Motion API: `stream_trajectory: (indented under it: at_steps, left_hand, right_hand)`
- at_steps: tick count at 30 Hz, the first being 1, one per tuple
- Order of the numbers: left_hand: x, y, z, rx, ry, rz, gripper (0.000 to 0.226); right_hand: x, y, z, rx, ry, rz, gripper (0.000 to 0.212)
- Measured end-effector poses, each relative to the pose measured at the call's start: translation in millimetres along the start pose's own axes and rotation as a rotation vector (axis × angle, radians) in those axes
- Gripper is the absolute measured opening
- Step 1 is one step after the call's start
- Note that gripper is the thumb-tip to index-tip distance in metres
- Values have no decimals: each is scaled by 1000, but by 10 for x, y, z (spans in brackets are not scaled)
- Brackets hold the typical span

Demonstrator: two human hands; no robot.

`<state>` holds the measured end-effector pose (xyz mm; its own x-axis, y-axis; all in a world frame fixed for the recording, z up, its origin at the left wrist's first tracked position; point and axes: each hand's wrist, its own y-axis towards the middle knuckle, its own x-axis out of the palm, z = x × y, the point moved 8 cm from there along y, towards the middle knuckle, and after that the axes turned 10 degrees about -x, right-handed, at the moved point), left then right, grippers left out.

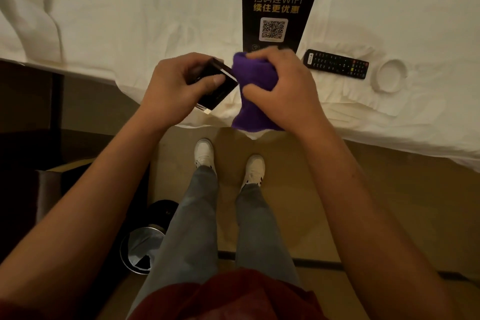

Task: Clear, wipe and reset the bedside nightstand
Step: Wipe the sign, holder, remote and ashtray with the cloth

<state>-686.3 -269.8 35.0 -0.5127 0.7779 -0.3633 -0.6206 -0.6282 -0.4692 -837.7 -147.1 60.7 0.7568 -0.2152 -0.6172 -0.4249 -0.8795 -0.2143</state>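
— What have we got at the bedside?

— A person stands at the edge of the bed (130, 21), both arms out over the white sheet. The left hand (176, 83) grips a small dark block-shaped stand (217, 86), fingers curled over its top and thumb pressed across its face, tilted so one corner points toward the other hand.

— And the right?

— The right hand (281, 86) is bunched round a purple cloth (250, 101), fingers and thumb closed on it. The cloth touches the near end of the stand, and its loose tail hangs down past the edge of the mattress.

— Where's the rest of the nightstand gear?

— Lying on the sheet. A black WiFi card (279, 11) with a QR code lies flat just beyond the hands, its lower edge hidden by the cloth. To its right a black remote control (336, 63) lies at a slant, and just beside that a white ashtray (389, 75), hard to pick out against the bedding.

— The nightstand itself?

— A dark piece of furniture (28, 101) sits at the left, against the bed; I can't tell if that's it. On the floor by the person's left leg stands a bin (141, 249) with a metal rim and a liner.
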Motion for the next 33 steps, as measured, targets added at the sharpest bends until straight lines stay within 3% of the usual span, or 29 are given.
stream_trajectory:
  at_steps: [3,5,9,14,19,24,29,33]
  left_hand:
    - [-49,5,-247,-203,-471,77,28]
    - [48,21,-321,-316,-759,37,38]
    - [295,10,-236,-382,-1013,10,41]
    - [396,-41,-233,-473,-1148,234,23]
    - [334,-63,-161,-311,-888,246,30]
    - [98,123,-275,-260,-637,265,31]
    - [-206,633,-105,-13,271,276,34]
    - [-65,1044,0,115,750,136,34]
  right_hand:
    - [111,-206,265,122,46,-60,51]
    - [172,-335,361,188,141,-42,51]
    - [197,-424,418,308,434,150,46]
    - [424,-457,384,553,908,373,35]
    - [597,-522,262,548,926,428,26]
    - [712,-582,182,415,700,199,32]
    - [541,-670,482,478,688,238,32]
    - [351,-756,740,525,622,302,38]
